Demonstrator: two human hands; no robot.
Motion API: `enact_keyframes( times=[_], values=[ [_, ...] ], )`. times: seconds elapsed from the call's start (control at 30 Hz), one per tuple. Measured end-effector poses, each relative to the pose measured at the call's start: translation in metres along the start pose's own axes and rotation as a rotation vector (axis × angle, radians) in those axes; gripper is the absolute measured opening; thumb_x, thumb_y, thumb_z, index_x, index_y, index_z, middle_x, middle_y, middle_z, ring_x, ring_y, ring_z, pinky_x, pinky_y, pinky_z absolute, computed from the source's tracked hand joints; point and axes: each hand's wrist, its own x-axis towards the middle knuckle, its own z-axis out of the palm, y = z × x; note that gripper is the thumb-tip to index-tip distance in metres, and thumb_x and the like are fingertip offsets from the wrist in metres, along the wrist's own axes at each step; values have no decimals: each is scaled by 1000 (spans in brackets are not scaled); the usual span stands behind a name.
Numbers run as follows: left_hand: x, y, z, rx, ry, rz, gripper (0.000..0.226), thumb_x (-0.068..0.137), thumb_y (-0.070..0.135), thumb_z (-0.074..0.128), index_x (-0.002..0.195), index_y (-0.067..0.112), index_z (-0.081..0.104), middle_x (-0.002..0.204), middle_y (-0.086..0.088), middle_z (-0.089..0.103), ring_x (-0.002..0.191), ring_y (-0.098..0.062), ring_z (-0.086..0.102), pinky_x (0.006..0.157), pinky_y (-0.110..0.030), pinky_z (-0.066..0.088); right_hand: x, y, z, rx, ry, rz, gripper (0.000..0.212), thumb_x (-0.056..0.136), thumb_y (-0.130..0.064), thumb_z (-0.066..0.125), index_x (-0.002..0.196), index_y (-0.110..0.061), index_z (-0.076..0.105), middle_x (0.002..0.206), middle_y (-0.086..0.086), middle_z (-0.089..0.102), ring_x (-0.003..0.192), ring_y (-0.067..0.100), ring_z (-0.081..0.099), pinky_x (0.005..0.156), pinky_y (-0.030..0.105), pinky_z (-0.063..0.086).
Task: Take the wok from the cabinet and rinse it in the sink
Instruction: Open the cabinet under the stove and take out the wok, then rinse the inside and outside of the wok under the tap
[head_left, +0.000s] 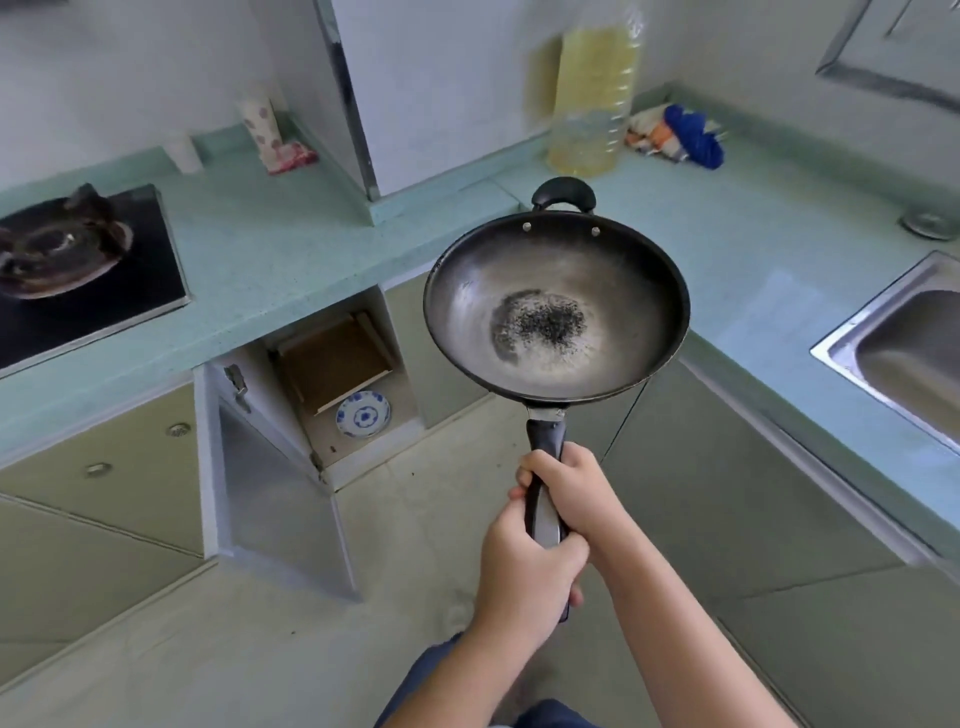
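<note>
your fingers (540, 462) are curled tight round the handle (544, 439) of the wok (556, 306), with both hands on it. your right hand (576, 493) grips the handle nearer the bowl. your left hand (514, 571) grips just behind it, toward the handle's end, and the two hands touch. the wok hangs in the air just beyond your fingers, roughly level and open side up, over the floor (415, 545) in front of the worktop (291, 249) corner. a dark speckled patch (540, 325) sits in the middle of its bowl, and a small loop grip is on the far rim. the sink (878, 312) is set in the worktop well to the right of your fingers and further out, apart from the wok. left of your fingers and beyond them the cabinet (353, 358) stands open, its door (275, 493) swung out, with a blue-and-white plate (362, 414) inside. further left is the hob (78, 270). past the wok a bottle (592, 104) of yellow liquid stands on the worktop.
</note>
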Motion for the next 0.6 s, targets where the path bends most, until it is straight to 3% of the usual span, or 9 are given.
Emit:
enact_keyframes(
  times=[0.23, 0.47, 0.6],
  values=[
    [14, 42, 21, 19, -203, 150, 30, 79, 3, 54, 100, 25, 55, 48, -2, 48, 23, -9, 38, 30, -16, 28, 0, -45, -36, 17, 159, -123, 28, 81, 6, 45, 55, -6, 44, 54, 9, 49, 42, 12, 57, 43, 19, 45],
    [48, 82, 49, 71, -443, 215, 42, 80, 5, 57, 83, 46, 46, 57, -1, 51, 25, -9, 41, 30, -17, 30, 14, -79, -78, -14, 409, -214, 31, 80, 7, 47, 52, -6, 45, 53, 8, 51, 43, 12, 58, 46, 19, 46],
    [64, 98, 75, 100, -576, 248, 46, 80, 2, 55, 91, 44, 44, 58, -2, 52, 24, -9, 41, 30, -17, 30, 18, -90, -108, 19, 538, -227, 29, 82, 5, 47, 55, -6, 45, 52, 6, 50, 43, 10, 60, 44, 18, 47]
  ],
)
